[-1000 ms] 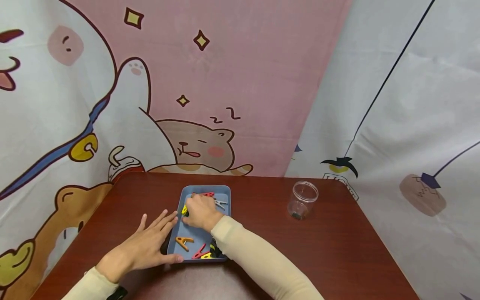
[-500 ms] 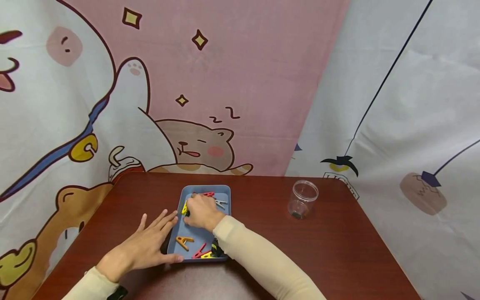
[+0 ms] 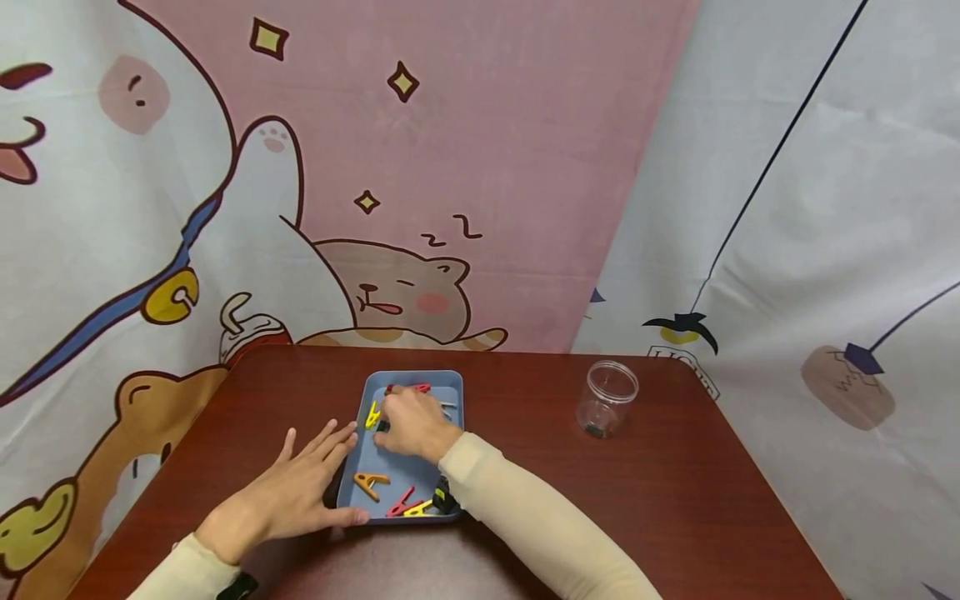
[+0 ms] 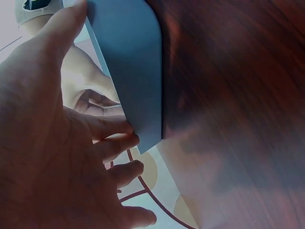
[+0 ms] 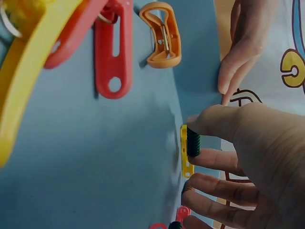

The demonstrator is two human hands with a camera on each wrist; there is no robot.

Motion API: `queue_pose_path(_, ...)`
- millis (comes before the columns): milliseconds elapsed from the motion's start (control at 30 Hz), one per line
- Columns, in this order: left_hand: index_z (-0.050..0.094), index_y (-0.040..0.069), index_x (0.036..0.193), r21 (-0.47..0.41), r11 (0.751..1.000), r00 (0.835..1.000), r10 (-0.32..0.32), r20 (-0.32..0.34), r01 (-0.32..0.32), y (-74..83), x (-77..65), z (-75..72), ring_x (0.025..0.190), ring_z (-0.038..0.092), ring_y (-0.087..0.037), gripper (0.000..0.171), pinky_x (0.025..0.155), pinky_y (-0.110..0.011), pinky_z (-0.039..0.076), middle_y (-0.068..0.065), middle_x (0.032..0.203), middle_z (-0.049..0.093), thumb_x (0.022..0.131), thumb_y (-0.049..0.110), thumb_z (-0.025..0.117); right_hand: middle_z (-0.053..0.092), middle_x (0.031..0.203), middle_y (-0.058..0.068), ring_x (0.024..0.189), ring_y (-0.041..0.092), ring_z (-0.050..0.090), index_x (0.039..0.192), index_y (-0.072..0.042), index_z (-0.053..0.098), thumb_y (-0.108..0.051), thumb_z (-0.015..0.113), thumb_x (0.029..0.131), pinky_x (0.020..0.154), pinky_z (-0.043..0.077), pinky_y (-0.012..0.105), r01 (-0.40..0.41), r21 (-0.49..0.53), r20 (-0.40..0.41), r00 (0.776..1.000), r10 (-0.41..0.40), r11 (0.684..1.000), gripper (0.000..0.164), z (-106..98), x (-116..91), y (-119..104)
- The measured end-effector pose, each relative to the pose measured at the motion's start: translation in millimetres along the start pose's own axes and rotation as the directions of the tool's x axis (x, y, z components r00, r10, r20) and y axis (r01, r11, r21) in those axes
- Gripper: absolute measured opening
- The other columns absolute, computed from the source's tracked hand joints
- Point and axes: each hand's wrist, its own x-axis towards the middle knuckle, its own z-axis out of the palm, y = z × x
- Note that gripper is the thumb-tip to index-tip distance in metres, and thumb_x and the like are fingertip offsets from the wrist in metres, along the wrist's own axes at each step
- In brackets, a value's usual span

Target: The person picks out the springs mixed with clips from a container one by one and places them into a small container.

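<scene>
A blue-grey tray sits on the table with several plastic spring clips in it. My left hand lies with fingers spread and straight, touching the tray's left side. Inside the tray's far part is my right hand. Its thumb and index finger pinch a small dark green ridged cap, seen edge-on in the right wrist view. Just beyond the cap lies a yellow clip. An orange clip, a red clip and another yellow clip rest in the near part. My right hand partly hides the far clips.
A clear open jar stands to the right of the tray, with something small and dark at its bottom. The dark red-brown table ends at a printed cloth backdrop.
My right hand has shifted slightly to the right within the tray, so the yellow clip and the dark cap show more. My left hand stays at the tray's side.
</scene>
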Motion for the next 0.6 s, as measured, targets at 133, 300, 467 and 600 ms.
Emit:
queue_pose_path(133, 0.048, -0.001, 0.175, 0.008, 1.000, 1.000, 0.004, -0.004, -0.004, -0.1, 0.3, 0.4, 0.176, 0.033, -0.055, 0.126, 0.127, -0.099, 0.017, -0.018, 0.190, 0.040, 0.091, 0.086, 0.082, 0.076, 0.107, -0.003, 0.079, 0.006, 0.063, 0.111, -0.021, 0.093, -0.048, 0.094, 0.098, 0.057, 0.049, 0.026, 0.000, 0.023, -0.011, 1.000, 0.001, 1.000, 0.030, -3, -2, 2)
queue_pose_path(300, 0.049, -0.001, 0.175, 0.012, 1.000, 1.000, 0.008, -0.012, -0.008, -1.0, 0.1, 0.9, 0.176, 0.033, -0.056, 0.125, 0.127, -0.099, 0.018, -0.018, 0.189, 0.040, 0.091, 0.085, 0.082, 0.079, 0.116, -0.002, 0.089, 0.011, 0.073, 0.122, -0.023, 0.093, -0.049, 0.093, 0.099, 0.061, 0.056, 0.027, 0.015, 0.014, -0.021, 1.000, -0.014, 1.000, 0.035, -8, -5, 2)
queue_pose_path(467, 0.049, -0.001, 0.175, 0.004, 1.000, 1.000, 0.007, -0.015, -0.007, -0.6, -0.2, 2.2, 0.176, 0.034, -0.055, 0.125, 0.128, -0.099, 0.018, -0.018, 0.189, 0.041, 0.091, 0.086, 0.081, 0.080, 0.120, -0.003, 0.095, 0.014, 0.078, 0.124, -0.023, 0.092, -0.049, 0.094, 0.099, 0.068, 0.063, 0.029, 0.030, 0.004, -0.044, 0.999, -0.029, 1.000, 0.035, -12, -8, 2)
queue_pose_path(600, 0.049, 0.000, 0.175, 0.001, 1.000, 1.000, 0.003, -0.020, -0.003, -0.4, -0.1, 3.4, 0.176, 0.035, -0.053, 0.126, 0.128, -0.098, 0.019, -0.017, 0.189, 0.042, 0.090, 0.088, 0.080, 0.081, 0.121, -0.002, 0.098, 0.015, 0.079, 0.124, -0.021, 0.091, -0.050, 0.094, 0.099, 0.072, 0.064, 0.028, 0.046, -0.004, -0.062, 0.997, -0.046, 0.999, 0.038, -15, -11, 3)
